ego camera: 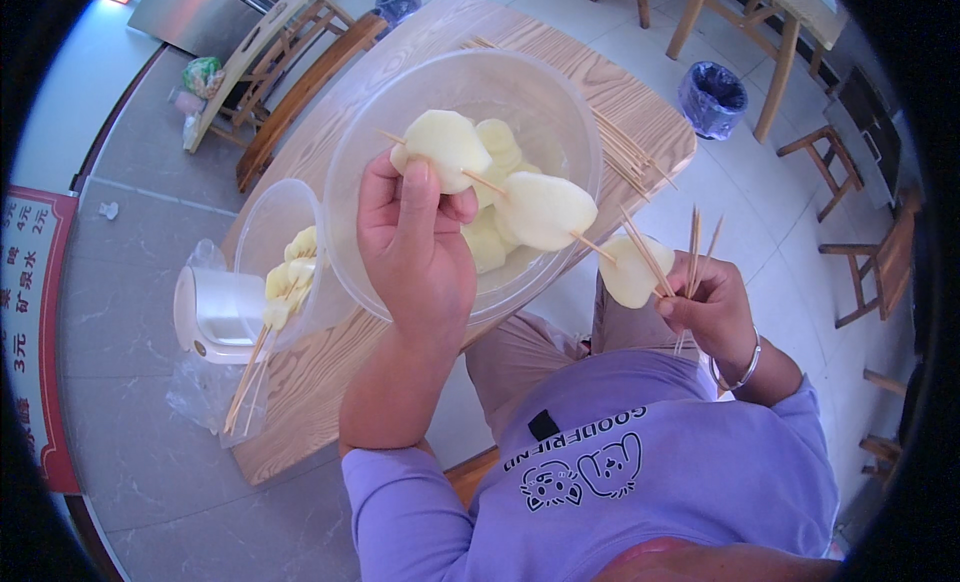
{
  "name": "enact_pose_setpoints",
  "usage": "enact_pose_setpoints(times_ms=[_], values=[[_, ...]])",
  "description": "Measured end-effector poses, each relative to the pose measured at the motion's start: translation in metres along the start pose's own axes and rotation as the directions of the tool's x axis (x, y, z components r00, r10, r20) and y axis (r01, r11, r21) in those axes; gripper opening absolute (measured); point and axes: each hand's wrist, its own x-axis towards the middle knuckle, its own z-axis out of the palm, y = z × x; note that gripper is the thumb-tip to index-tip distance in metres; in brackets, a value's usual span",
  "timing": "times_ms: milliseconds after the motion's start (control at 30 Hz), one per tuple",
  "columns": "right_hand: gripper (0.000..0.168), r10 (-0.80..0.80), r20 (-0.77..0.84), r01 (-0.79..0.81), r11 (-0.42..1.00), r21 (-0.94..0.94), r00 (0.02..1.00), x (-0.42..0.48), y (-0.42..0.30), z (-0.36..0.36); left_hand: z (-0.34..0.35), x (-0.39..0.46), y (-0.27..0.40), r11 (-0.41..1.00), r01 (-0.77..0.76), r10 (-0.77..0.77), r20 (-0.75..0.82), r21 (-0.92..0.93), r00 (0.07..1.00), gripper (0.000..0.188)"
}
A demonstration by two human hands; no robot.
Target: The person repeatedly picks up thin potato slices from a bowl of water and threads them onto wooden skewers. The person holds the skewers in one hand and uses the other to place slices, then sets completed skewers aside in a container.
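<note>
My left hand pinches a pale potato slice near the tip of a wooden skewer, above a large clear plastic bowl. The same skewer runs through a middle potato slice and a third slice beside my right hand. My right hand grips the skewer's other end with several bare bamboo skewers. More potato slices lie in the bowl, apparently in water. Skewered slices rest in a smaller clear container to the left, their sticks over its rim.
Loose bamboo skewers lie on the wooden table behind the bowl. A white appliance or container and a plastic bag are at the left. A lined bin and wooden stools stand on the tiled floor.
</note>
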Motion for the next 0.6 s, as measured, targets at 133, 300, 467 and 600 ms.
enact_pose_setpoints(times_ms=[133, 300, 467, 600], values=[[0.011, -0.067, -0.058, 0.072, 0.992, 0.099, 0.996, 0.007, 0.003, -0.002, 0.019, -0.013, 0.011, 0.975, 0.219, -0.217, -0.283, -0.024, 0.934, 0.011], [0.014, -0.158, -0.071, 0.169, 0.964, 0.207, 0.985, 0.013, -0.006, 0.009, 0.026, -0.058, 0.017, 0.777, 0.615, -0.625, 0.046, 0.133, 0.78, 0.026], [0.014, -0.158, -0.02, 0.159, 0.973, 0.167, 0.987, 0.008, -0.013, 0.028, 0.035, -0.073, -0.001, 0.739, 0.641, -0.669, 0.115, 0.209, 0.734, 0.032], [0.014, -0.186, 0.028, 0.178, 0.967, 0.181, 0.982, 0.009, -0.002, 0.033, 0.045, -0.073, -0.008, 0.796, 0.571, -0.602, 0.161, 0.201, 0.782, 0.025]])
